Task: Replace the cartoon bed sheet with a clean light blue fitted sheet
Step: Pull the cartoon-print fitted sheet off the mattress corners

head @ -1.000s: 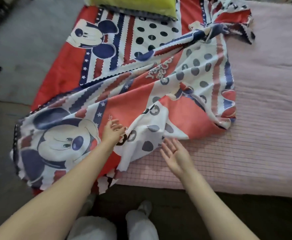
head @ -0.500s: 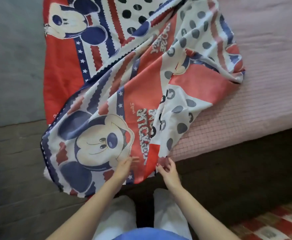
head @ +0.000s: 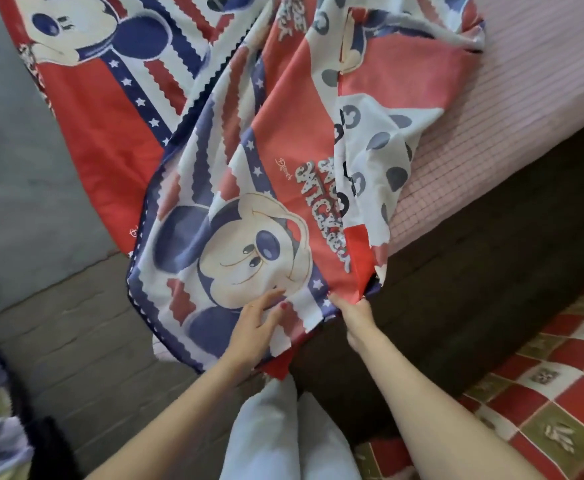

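Note:
The cartoon bed sheet (head: pixel 276 143), red, white and blue with a mouse print, lies bunched over the left half of the bed and hangs off the near edge. The pink quilted mattress (head: pixel 512 98) is bare on the right. My left hand (head: pixel 256 327) lies on the hanging part below the mouse's face, fingers spread and slightly bent, thumb against the cloth. My right hand (head: pixel 358 315) grips the sheet's lower edge where it gathers into a fold by the bed's dark side. No light blue sheet is in view.
The dark bed frame side (head: pixel 474 289) runs diagonally on the right. A red and olive patterned rug (head: pixel 543 393) covers the floor at lower right. Grey floor (head: pixel 17 168) lies on the left. My legs in pale trousers (head: pixel 283 434) stand at the bed's edge.
Both hands came down from the top of the bed to the sheet's hanging lower edge. The sheet slid toward me, baring more mattress. The view tilted down.

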